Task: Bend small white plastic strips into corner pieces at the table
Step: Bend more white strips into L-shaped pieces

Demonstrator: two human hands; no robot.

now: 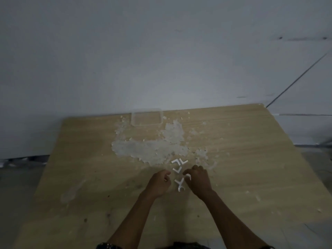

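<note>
Several small white plastic corner pieces lie on the wooden table in front of me. Two bent pieces sit side by side at the far end, and one more lies just nearer. Between my hands lie crossed white pieces. My left hand rests on the table with its fingers curled, and I see nothing in it. My right hand has curled fingers pinching a small curved white strip at its thumb side.
A clear plastic container stands at the table's far edge against the grey wall. A wide patch of white flakes and peeled surface spreads across the middle of the table, with crumbs scattered to the right.
</note>
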